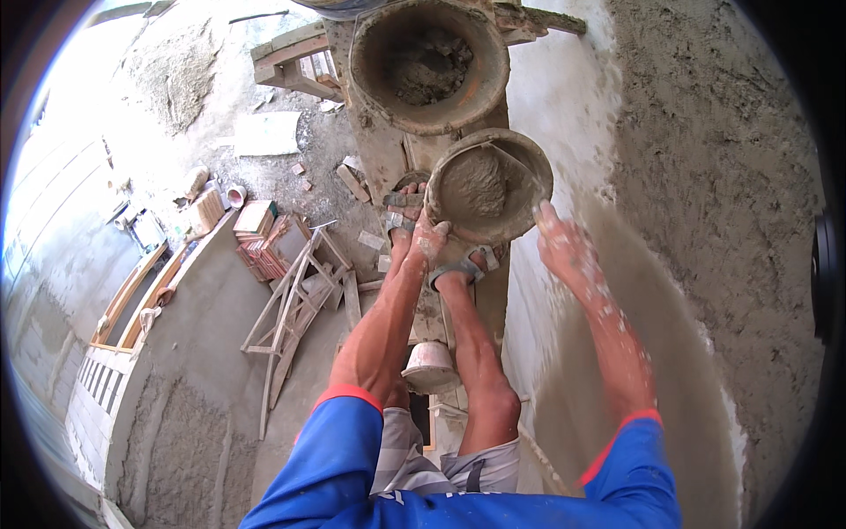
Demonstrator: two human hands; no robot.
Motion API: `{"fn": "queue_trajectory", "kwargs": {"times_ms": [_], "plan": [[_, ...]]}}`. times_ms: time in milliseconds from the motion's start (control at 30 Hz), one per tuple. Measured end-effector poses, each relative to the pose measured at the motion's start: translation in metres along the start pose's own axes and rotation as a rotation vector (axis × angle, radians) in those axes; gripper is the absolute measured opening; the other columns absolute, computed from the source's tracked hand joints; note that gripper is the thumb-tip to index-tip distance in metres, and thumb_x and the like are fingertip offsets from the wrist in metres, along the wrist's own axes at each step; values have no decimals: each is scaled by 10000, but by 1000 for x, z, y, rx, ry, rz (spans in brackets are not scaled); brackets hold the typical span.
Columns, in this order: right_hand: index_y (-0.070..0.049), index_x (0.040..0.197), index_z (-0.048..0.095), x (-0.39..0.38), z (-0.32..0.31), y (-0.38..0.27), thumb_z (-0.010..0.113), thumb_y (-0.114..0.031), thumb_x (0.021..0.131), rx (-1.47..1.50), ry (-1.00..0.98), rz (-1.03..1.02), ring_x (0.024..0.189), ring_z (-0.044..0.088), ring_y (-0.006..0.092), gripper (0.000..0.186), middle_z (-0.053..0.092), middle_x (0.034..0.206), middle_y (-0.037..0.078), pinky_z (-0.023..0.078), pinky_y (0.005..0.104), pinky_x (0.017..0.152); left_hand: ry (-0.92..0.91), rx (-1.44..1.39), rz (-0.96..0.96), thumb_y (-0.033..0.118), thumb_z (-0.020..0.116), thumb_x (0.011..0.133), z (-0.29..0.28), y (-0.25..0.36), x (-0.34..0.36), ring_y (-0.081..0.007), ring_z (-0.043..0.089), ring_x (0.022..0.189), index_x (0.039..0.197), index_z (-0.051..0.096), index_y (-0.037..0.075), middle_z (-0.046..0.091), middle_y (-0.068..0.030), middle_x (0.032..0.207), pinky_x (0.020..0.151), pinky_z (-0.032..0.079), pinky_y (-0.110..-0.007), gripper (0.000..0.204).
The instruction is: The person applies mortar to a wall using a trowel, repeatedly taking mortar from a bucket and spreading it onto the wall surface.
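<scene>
A bucket with wet grey mortar inside is in front of me, above the plank by my feet. My left hand is closed on its left rim. At the bucket's right edge is my right hand, fingers curled and slightly blurred. A small yellowish bit shows at its fingertips; I cannot tell whether this is a tool or whether the hand grips the rim. Just beyond stands a larger, mortar-crusted tub with lumpy mortar at its bottom.
I stand in sandals on a narrow raised plank. Along my right runs a wall partly covered in wet plaster. Down on the left are a wooden trestle, stacked red tiles and debris. A small white bucket is below my legs.
</scene>
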State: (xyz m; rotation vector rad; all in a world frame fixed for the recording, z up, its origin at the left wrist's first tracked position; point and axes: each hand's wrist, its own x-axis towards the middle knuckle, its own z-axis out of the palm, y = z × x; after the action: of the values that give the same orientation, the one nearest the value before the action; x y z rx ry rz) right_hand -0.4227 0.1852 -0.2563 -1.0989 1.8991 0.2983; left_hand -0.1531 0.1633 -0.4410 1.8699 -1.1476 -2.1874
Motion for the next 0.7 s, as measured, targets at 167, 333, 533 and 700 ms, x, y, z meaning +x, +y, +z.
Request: {"fn": "queue_trajectory", "kwargs": {"times_ms": [167,333,533,700], "plan": [[18,1198,539,72,81,36,528,-166,912,-288,93,-21,850,702,330,340,697,901,179,578,432,709,-15,-22,-110,50,549,916,24,20,4,-151,623,859,1270,536,96,628,-47,1049,698,544,-295,357],[27,1120,559,31,58,-4,532,-135,881,-329,67,-264,826,718,288,289,704,870,156,583,404,705,6,119,47,67,553,868,-24,4,22,-266,566,1044,1263,567,77,604,-114,1175,855,480,-351,395],[-23,1038,568,3,-29,4,487,-122,888,-268,-86,-131,820,716,348,197,709,866,199,578,446,725,-43,205,208,93,553,830,-25,29,45,-375,611,1058,1228,603,49,655,-189,1149,918,474,-420,404],[-43,1029,607,76,48,27,494,-123,892,-230,111,-55,836,715,338,194,712,853,162,570,456,746,-67,192,161,112,550,840,-17,37,46,-329,667,987,1250,601,84,689,-207,1038,859,499,-418,414]]}}
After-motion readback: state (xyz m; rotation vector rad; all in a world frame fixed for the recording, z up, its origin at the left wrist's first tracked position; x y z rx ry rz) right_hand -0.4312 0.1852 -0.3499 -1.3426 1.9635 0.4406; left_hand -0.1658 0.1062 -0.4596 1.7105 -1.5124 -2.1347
